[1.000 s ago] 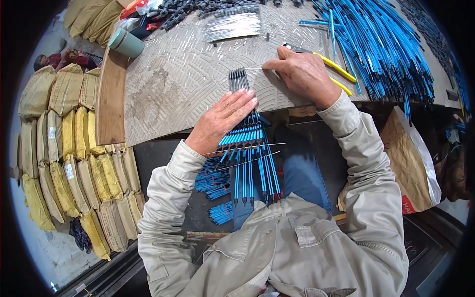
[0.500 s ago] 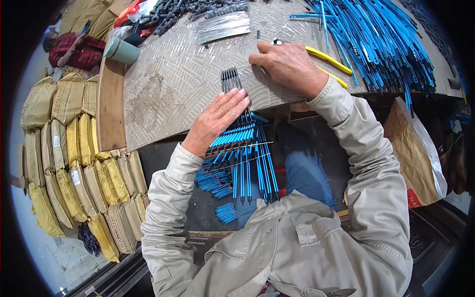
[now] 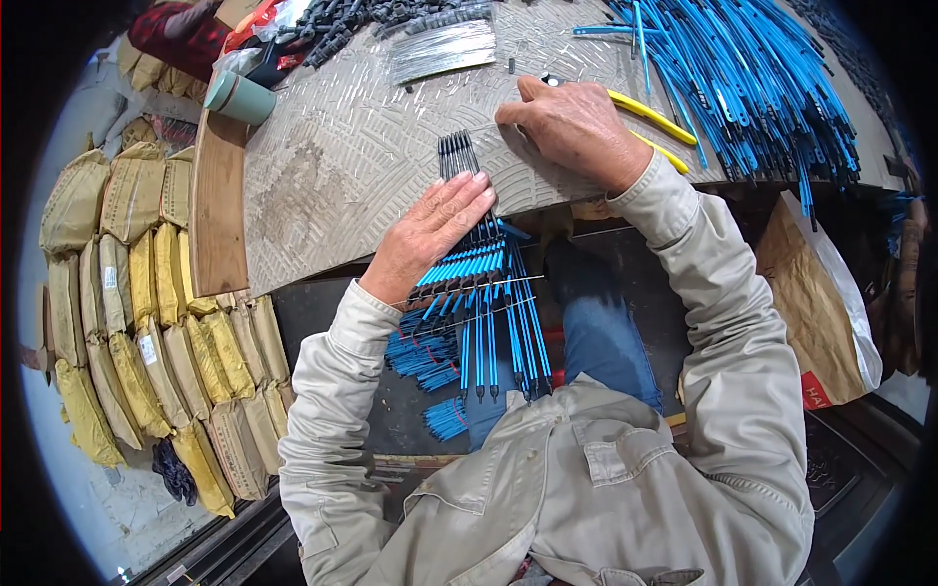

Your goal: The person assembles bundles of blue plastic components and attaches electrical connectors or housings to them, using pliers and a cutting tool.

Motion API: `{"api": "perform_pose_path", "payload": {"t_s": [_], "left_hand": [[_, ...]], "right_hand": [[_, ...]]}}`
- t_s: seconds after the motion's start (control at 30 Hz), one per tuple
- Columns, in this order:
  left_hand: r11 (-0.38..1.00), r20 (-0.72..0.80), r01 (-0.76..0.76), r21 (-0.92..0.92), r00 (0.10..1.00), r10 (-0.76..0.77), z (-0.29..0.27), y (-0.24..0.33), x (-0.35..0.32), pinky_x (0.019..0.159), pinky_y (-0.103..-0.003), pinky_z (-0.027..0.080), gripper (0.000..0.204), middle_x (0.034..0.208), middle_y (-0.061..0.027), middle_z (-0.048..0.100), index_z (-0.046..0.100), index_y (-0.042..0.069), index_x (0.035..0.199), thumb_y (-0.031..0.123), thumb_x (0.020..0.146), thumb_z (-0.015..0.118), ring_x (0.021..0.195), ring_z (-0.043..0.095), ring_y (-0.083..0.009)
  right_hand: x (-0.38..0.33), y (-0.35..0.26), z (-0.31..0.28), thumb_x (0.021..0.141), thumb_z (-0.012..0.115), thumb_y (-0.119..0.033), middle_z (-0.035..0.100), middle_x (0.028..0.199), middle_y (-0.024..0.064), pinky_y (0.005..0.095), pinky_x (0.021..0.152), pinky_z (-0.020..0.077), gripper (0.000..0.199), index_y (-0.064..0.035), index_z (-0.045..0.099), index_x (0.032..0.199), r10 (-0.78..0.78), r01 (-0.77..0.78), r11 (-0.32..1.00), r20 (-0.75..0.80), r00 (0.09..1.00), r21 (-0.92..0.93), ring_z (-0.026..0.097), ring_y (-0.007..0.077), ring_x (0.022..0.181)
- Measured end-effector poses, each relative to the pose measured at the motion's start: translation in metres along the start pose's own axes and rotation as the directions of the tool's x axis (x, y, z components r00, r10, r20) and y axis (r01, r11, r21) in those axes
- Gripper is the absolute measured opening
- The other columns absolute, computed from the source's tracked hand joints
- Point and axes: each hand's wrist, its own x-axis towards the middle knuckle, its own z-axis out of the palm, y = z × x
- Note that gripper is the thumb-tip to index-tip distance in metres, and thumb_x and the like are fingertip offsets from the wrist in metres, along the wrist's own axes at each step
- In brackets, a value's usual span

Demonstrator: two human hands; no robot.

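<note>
My left hand (image 3: 435,230) lies flat, fingers stretched out together, across a row of thin blue rods with black ends (image 3: 479,337). Their dark tips (image 3: 455,146) show beyond its fingers on the table, and the rest hangs past the edge above my lap. Thin wires cross the row. Farther right, my right hand (image 3: 572,132) is closed, with curled fingers low over the tabletop; whatever they hold is hidden. Pliers with yellow handles (image 3: 657,117) lie beside and partly under it.
A patterned worktable (image 3: 332,146) carries loose silvery wires (image 3: 445,51), black parts (image 3: 357,24) and a large heap of blue strips (image 3: 743,88). A green cup (image 3: 240,100) stands at the left. Wrapped packages (image 3: 156,322) are stacked there; a paper bag (image 3: 811,283) stands right.
Both my hands stay nearly in place, the right shifting very slightly. The person in a red checked shirt at the far left has moved upward in the picture.
</note>
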Motion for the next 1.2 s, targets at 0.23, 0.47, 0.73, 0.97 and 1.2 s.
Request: {"api": "perform_pose_path", "payload": {"t_s": [0.23, 0.47, 0.73, 0.97, 1.2], "left_hand": [[1.0, -0.009, 0.003, -0.003, 1.0, -0.003, 0.002, 0.0, 0.0, 0.106, -0.04, 0.025, 0.063, 0.136, -0.013, 0.039, 0.04, 0.005, 0.132, 0.034, 0.079, 0.057, 0.129, 0.034, -0.0281], [0.999, -0.059, 0.04, 0.027, 0.997, -0.038, 0.002, 0.004, 0.001, 0.106, -0.035, 0.029, 0.048, 0.137, -0.0047, 0.039, 0.042, 0.012, 0.131, 0.012, 0.083, 0.045, 0.128, 0.036, -0.0207], [0.999, -0.032, -0.005, 0.035, 0.999, 0.006, 0.001, 0.0, 0.0, 0.108, -0.038, 0.026, 0.07, 0.138, -0.0125, 0.036, 0.038, 0.006, 0.133, 0.022, 0.069, 0.062, 0.129, 0.033, -0.0264], [1.0, -0.047, 0.007, -0.006, 0.999, -0.007, -0.003, 0.003, -0.003, 0.109, -0.039, 0.023, 0.086, 0.14, -0.0135, 0.033, 0.034, 0.005, 0.134, 0.026, 0.059, 0.071, 0.13, 0.031, -0.0276], [0.996, -0.07, 0.002, -0.091, 0.998, -0.008, -0.003, 0.004, -0.006, 0.109, -0.039, 0.024, 0.084, 0.139, -0.0135, 0.034, 0.035, 0.005, 0.133, 0.028, 0.061, 0.07, 0.129, 0.032, -0.0276]], "right_hand": [[0.003, 0.001, 0.004, 0.077, 0.058, -0.021, 0.052, 0.075, 0.0066, 0.0395, 0.05, 0.0444, 0.012, -0.0177, 0.062, 0.088, -0.035, 0.035, 0.999, -0.016, 0.999, -0.008, 0.06, 0.027, 0.06], [0.016, -0.003, 0.006, 0.078, 0.056, -0.02, 0.052, 0.075, 0.0071, 0.0401, 0.053, 0.0445, 0.01, -0.0156, 0.061, 0.086, -0.071, 0.069, 0.994, 0.029, 0.997, 0.086, 0.06, 0.0279, 0.066], [0.029, -0.01, 0.02, 0.079, 0.055, -0.018, 0.057, 0.079, 0.011, 0.0431, 0.055, 0.046, 0.009, -0.0106, 0.058, 0.082, -0.086, 0.081, 0.985, 0.028, 0.996, 0.152, 0.061, 0.0313, 0.069], [0.033, -0.015, 0.011, 0.079, 0.054, -0.016, 0.057, 0.078, 0.0124, 0.0443, 0.056, 0.0456, 0.009, -0.0073, 0.054, 0.08, -0.129, 0.113, 0.981, 0.095, 0.987, 0.159, 0.059, 0.0332, 0.067], [0.034, -0.018, 0.024, 0.079, 0.055, -0.015, 0.054, 0.081, 0.0104, 0.0402, 0.059, 0.0456, 0.012, -0.0079, 0.053, 0.088, -0.096, 0.092, 0.97, 0.007, 0.995, 0.227, 0.058, 0.0319, 0.072]]}}
